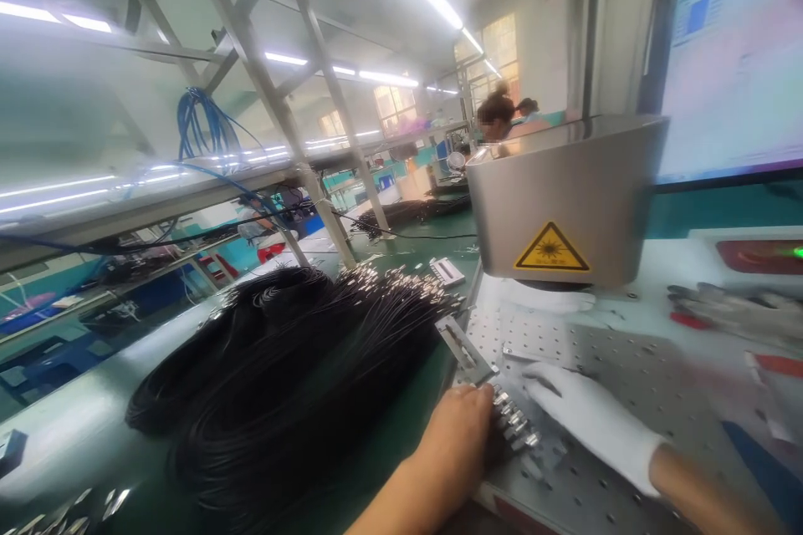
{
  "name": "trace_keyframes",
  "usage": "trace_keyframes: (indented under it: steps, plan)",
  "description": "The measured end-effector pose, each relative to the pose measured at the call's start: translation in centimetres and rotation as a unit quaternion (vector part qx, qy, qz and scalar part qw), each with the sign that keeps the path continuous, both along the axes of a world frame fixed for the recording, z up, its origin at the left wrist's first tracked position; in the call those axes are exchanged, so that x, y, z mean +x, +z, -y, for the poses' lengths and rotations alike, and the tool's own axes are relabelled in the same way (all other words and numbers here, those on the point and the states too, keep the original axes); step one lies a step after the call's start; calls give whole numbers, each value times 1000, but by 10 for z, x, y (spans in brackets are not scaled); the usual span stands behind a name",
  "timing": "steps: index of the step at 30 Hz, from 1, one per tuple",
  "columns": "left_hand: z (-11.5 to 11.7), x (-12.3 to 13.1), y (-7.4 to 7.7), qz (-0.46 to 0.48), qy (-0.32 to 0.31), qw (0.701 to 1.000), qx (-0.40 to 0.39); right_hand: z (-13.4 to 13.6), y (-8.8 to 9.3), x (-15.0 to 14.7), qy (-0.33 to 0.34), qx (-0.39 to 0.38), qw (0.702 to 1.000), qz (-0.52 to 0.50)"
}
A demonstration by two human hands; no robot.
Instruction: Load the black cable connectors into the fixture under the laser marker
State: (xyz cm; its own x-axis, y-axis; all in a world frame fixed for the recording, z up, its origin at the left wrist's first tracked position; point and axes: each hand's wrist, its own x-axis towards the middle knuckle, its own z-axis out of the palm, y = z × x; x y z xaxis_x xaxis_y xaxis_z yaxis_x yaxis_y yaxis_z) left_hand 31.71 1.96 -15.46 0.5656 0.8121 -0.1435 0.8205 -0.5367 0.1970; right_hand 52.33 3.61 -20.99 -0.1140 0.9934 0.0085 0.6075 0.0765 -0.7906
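My bare left hand (pixel 461 430) is closed around a row of small metal cable connectors (pixel 514 422) at the left edge of a perforated metal plate (pixel 621 376). My right hand (pixel 590 414), in a white glove, lies flat on the plate just right of the connectors, fingers pointing at them. A large heap of coiled black cables (pixel 282 384) with metal ends lies to the left on the green bench. A metal guide bracket (pixel 464 347) sits just beyond the connectors.
A silver laser marking head (pixel 565 201) with a yellow warning sticker hangs over the plate. A monitor (pixel 733 58) stands at the right. Spare gloves (pixel 733 313) lie at the far right. Another person (pixel 498 113) works in the background behind metal shelving.
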Motion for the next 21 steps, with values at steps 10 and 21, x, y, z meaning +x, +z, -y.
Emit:
trace_keyframes:
  steps: [10,21]
  plan:
    - [22,7,-64,-2,-79,944,321,3,-26,-15,25,145,988,56]
    - [17,15,-120,113,-2,887,448,4,-19,-18,27,122,989,77]
